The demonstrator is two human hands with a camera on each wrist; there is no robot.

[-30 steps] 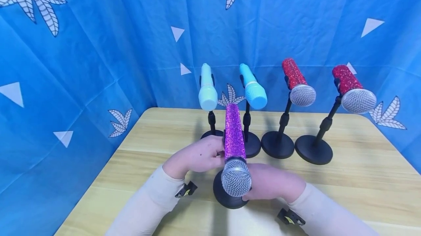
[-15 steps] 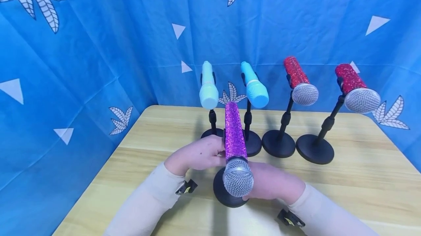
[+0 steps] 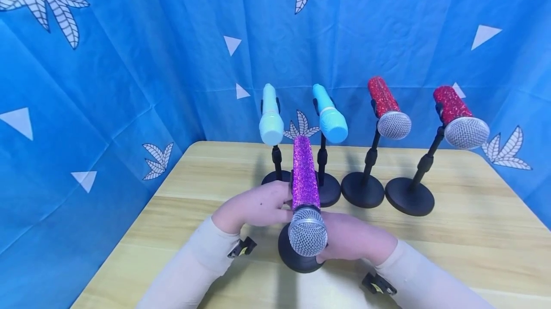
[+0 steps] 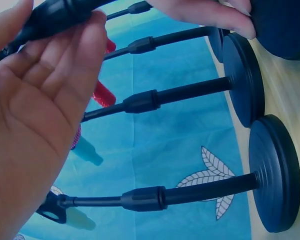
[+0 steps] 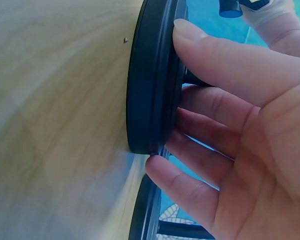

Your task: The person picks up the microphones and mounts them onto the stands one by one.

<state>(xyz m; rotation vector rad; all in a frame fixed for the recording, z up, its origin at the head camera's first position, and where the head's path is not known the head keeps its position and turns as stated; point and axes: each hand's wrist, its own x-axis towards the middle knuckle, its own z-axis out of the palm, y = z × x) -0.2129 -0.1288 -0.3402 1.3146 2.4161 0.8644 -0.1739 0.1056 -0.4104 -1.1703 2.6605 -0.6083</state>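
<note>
A purple glittery microphone (image 3: 306, 175) with a silver mesh head sits on a black microphone stand (image 3: 297, 256) at the table's middle. My left hand (image 3: 262, 204) holds the stand's pole just under the microphone; the left wrist view shows its fingers curled round the black collar (image 4: 55, 20). Down at the round base (image 5: 152, 80), my right hand (image 3: 353, 237) grips with the thumb on its rim and the fingers along its upper face. The microphone's head hides part of the right hand in the head view.
Behind stand a pale aqua microphone (image 3: 271, 117), a blue microphone (image 3: 330, 115) and two red glittery ones, the nearer-middle red microphone (image 3: 384, 98) and the far-right red microphone (image 3: 454, 105), each on a black stand. A blue patterned curtain (image 3: 193, 36) encloses the wooden table (image 3: 181, 227).
The whole head view shifts slightly up and back down. Both hands stay in place on the stand.
</note>
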